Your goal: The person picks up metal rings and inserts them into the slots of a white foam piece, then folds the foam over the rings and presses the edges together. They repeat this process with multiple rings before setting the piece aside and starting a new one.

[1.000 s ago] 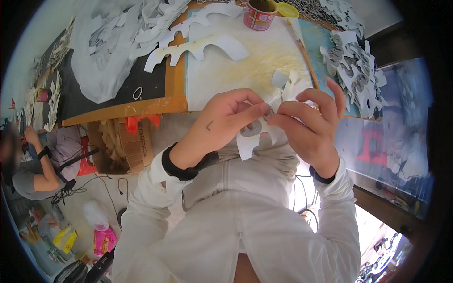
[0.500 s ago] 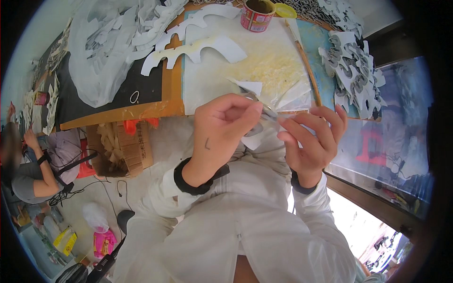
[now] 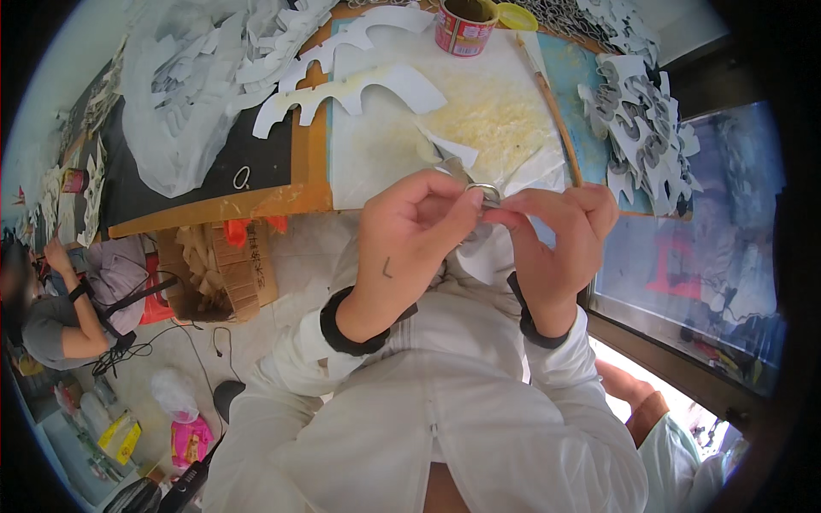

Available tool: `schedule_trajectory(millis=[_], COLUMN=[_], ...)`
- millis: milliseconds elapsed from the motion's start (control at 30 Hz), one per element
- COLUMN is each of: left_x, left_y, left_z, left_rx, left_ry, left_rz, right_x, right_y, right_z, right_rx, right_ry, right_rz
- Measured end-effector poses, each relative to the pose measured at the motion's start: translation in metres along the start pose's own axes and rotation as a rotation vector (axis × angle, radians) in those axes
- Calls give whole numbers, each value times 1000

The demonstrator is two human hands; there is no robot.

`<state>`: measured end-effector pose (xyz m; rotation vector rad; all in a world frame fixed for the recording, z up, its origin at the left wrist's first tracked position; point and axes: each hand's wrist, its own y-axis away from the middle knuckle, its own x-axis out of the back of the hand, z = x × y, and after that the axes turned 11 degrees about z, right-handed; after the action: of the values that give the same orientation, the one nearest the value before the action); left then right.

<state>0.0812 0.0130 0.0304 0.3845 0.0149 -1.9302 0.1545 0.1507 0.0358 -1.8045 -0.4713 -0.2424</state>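
Note:
Just past the table's front edge, my left hand pinches a white-and-grey cut piece with a metal ring on it. The ring sits at the tips of the thumb and forefinger. From the other side my right hand closes its thumb and forefinger on a narrow grey end of the piece beside the ring. My fingers hide how this end runs through or around the ring. Behind the left fingers, a pointed white-and-grey part shows over the pale work sheet.
A red tin, its yellow lid and a long-handled brush are on the table. Curved white cutouts lie left, a heap of cut pieces right. Another oval ring lies left. A co-worker's arm is far left.
My right fingers have closed in on the piece, nearer to my left fingertips. The ring now shows more plainly. Another person's bare leg has appeared at the lower right.

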Motion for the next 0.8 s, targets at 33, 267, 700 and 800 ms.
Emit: schedule_trajectory(millis=[33, 267, 700, 800], left_x=[1, -10, 8, 3], left_y=[-1, -4, -28, -18], left_z=[0, -4, -5, -6], left_rx=[4, 164, -22, -41], left_ry=[0, 166, 73, -41], left_rz=[1, -18, 88, 55], right_x=[0, -8, 11, -5], right_y=[0, 10, -3, 0], right_z=[-1, 4, 6, 14], right_rx=[-61, 40, -11, -80], right_ry=[27, 169, -137, -248], right_rz=[-7, 69, 18, -31])
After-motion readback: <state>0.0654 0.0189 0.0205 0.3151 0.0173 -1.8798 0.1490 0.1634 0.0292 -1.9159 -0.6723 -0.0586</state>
